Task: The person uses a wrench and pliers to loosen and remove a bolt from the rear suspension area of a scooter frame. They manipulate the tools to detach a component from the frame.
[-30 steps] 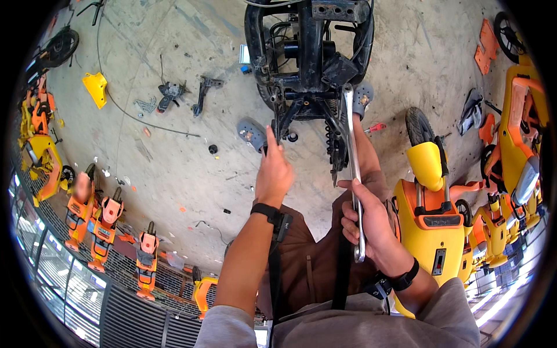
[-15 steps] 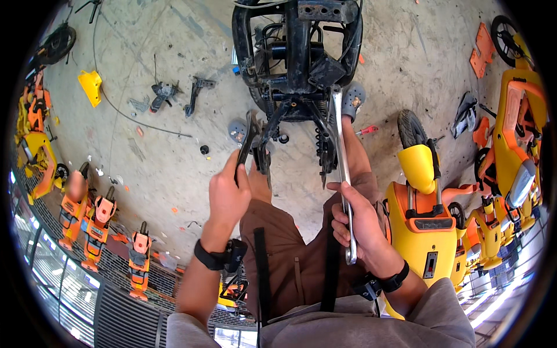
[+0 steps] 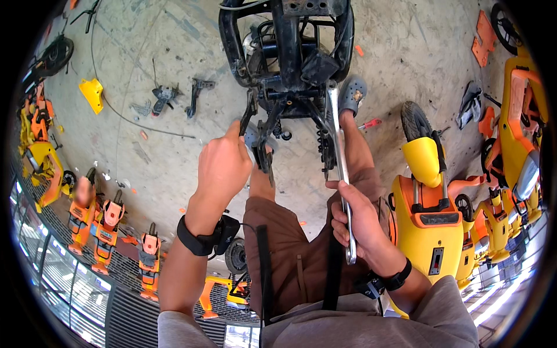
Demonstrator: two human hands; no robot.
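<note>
A black metal vehicle frame (image 3: 286,46) stands between my feet, with coil springs and fork-like brackets at its near end. My right hand (image 3: 361,219) is wrapped round a long silver wrench (image 3: 340,156). That wrench's far end meets the right side of the frame. My left hand (image 3: 225,159) grips a dark wrench (image 3: 248,111), whose head is against or very close to the frame's left side. The back of the left hand hides most of its handle.
Yellow scooter bodies (image 3: 430,243) stand close on my right. Orange scooters (image 3: 108,232) line the lower left. A yellow panel (image 3: 91,95), black parts (image 3: 165,98), a cable and a red screwdriver (image 3: 370,123) lie on the concrete floor.
My left hand has turned and moved forward with the dark wrench, bringing its head up to the frame's left side. My right hand keeps the silver wrench at the right side.
</note>
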